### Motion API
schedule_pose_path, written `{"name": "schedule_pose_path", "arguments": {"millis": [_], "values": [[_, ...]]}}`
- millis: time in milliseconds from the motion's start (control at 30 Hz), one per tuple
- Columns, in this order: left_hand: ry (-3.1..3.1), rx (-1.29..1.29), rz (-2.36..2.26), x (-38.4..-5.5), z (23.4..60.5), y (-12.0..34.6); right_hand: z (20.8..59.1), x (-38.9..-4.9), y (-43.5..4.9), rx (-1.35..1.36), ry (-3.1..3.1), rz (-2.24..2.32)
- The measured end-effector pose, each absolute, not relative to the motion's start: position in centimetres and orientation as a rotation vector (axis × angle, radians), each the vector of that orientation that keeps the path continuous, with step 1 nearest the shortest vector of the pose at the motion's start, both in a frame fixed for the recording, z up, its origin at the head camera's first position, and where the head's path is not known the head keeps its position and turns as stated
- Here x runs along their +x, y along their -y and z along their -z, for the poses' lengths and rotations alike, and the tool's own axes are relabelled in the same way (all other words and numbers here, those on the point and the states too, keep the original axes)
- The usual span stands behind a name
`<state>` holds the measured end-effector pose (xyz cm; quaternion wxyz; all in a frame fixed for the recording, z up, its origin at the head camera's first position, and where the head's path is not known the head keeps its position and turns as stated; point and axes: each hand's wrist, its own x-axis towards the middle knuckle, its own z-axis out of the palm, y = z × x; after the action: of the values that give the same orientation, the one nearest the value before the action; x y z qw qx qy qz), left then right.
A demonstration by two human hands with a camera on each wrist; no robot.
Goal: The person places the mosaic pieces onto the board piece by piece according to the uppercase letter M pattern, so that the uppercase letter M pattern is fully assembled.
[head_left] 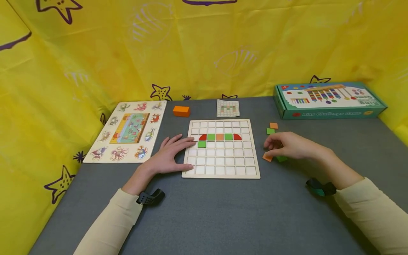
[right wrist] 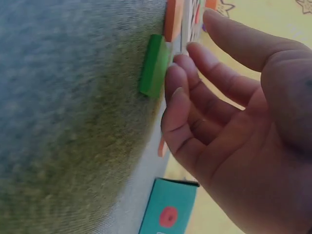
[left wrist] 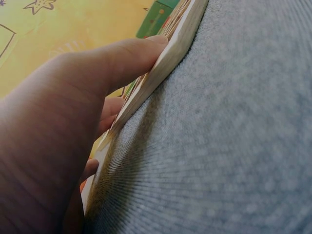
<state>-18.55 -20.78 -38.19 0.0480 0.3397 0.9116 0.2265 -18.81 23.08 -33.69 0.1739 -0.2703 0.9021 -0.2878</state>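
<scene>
A wooden grid board (head_left: 220, 161) lies on the dark grey table. One row holds red quarter-round pieces (head_left: 203, 137) at its two ends, with green squares (head_left: 211, 136) and an orange square (head_left: 220, 136) between; another green square (head_left: 202, 144) sits just below. My left hand (head_left: 170, 154) rests its spread fingers and thumb on the board's left edge. To the right of the board, my right hand (head_left: 290, 145) hovers over loose tiles, fingers bent and thumb apart, nothing between them. Under it lie an orange tile (head_left: 267, 157) and a green tile (right wrist: 154, 66).
Behind the right hand lie another green tile (head_left: 270, 131) and orange tile (head_left: 273, 125). A small pattern card (head_left: 227, 108) and an orange block (head_left: 181, 111) are behind the board. A sea-animal puzzle (head_left: 125, 132) lies left; a green game box (head_left: 329, 101) stands back right.
</scene>
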Motion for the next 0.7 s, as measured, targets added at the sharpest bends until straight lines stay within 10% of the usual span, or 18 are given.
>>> {"name": "schedule_pose_path", "arguments": {"millis": [700], "values": [[-2.777, 1.017, -0.697, -18.55, 38.09, 20.66, 34.44, -17.91, -23.12, -0.817, -2.624, 0.748]]}}
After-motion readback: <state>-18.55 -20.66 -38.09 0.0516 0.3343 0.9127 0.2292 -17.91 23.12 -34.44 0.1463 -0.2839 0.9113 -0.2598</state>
